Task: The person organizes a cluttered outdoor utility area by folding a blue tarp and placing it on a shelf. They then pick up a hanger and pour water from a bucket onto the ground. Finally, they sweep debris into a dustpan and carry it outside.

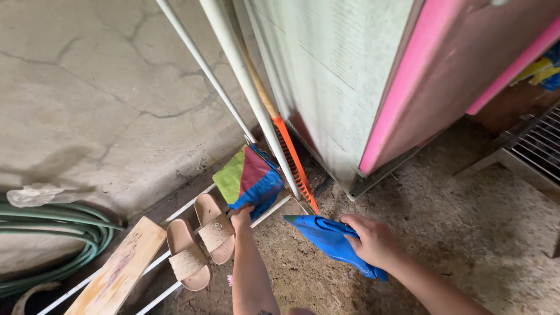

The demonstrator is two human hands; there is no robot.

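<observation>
My left hand [242,217] grips the lower edge of a folded cloth [248,175] with green, pink and blue panels, which rests on the white rack rails beside a white pole. My right hand [373,239] is closed on a crumpled blue cloth [326,236] held just above the dirt floor. The two cloths are a short way apart, with an orange rake head [294,163] standing between them.
A pair of beige slide sandals [201,239] sits on the white rack rails [175,213], left of my left hand. A wooden plank [119,271] and a coiled green hose [52,233] lie further left. A pink-fronted cabinet [373,76] stands at right, a metal grate [539,146] beyond.
</observation>
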